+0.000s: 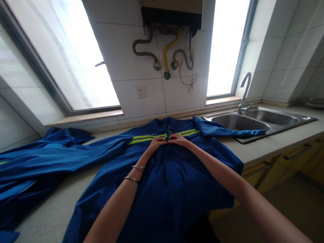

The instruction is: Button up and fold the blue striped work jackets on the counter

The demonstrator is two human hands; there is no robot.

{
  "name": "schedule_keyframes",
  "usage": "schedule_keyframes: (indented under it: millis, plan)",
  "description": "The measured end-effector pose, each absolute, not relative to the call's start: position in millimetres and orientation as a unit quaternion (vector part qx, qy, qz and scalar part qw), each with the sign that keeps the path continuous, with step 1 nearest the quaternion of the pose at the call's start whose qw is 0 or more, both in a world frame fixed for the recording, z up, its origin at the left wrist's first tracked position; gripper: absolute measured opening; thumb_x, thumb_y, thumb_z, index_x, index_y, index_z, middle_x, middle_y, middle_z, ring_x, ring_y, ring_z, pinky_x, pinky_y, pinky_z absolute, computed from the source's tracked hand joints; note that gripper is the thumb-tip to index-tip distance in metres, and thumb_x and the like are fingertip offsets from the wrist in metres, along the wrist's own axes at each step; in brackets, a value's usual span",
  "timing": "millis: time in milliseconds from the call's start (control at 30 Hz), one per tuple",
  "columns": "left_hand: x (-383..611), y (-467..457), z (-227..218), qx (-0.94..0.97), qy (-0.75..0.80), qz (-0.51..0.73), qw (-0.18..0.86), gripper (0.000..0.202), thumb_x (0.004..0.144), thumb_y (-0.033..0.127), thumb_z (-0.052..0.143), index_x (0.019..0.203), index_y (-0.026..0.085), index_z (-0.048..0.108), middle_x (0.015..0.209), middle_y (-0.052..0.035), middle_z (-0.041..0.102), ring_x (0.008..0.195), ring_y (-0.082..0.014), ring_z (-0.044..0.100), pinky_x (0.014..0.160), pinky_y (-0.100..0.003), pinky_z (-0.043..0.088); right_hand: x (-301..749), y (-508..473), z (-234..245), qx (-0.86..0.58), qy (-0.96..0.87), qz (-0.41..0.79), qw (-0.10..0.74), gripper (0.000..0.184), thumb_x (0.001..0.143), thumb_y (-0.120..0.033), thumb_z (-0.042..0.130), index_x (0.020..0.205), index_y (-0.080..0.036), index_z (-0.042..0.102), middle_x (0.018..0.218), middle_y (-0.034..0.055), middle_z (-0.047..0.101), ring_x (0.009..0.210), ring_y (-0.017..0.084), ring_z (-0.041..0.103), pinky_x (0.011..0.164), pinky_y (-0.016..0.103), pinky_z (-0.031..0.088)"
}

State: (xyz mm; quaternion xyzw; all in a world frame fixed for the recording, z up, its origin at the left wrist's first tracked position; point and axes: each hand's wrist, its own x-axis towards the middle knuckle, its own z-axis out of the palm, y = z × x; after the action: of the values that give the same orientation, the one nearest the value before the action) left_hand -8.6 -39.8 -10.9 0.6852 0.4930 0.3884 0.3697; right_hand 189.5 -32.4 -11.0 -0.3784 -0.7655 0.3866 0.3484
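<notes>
A blue work jacket (152, 175) with yellow-green and grey stripes across the chest lies spread on the counter, its collar toward the wall. Its lower part hangs over the front edge. My left hand (157, 143) pinches the front placket at the stripe level, fingers closed on the cloth. Right beside it, my right hand (178, 139) also pinches the placket, and the fingertips of both hands nearly meet. Whatever small fastening may lie between the fingers is hidden. Two silver bangles circle my left wrist.
More blue clothing (37, 162) lies on the counter (53, 209) at the left. One jacket sleeve reaches onto the rim of the double steel sink (275, 118), beside a tap (244, 91). A water heater (172, 13) with pipes hangs on the tiled wall between two windows.
</notes>
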Motion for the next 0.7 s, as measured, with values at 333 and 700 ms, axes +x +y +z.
schedule_keyframes:
  millis: [333,700]
  plan:
    - [-2.7,-39.2,-13.0,0.623,0.523,0.406,0.416,0.014,0.051,0.021,0.076,0.062,0.015,0.071,0.060,-0.0018,0.066,0.062,-0.0179,0.059,0.062,-0.027,0.044,193.7,-22.4,-7.2,-0.410,-0.767,0.415,0.267,0.029,0.068,-0.037,0.071,0.084,-0.013,0.067,0.051,-0.0067,0.048,0.045,0.006,0.038,0.043,0.018,0.026]
    - [0.1,-32.9,-16.2,0.553,0.524,0.422,0.491,0.021,0.043,0.015,0.079,0.062,0.015,0.071,0.056,0.0002,0.065,0.055,-0.0139,0.057,0.063,-0.027,0.046,190.0,-18.1,-1.9,-0.426,-0.629,0.585,0.284,0.025,0.053,-0.020,0.074,0.065,-0.017,0.053,0.040,-0.0116,0.033,0.036,0.002,0.022,0.037,0.018,0.012]
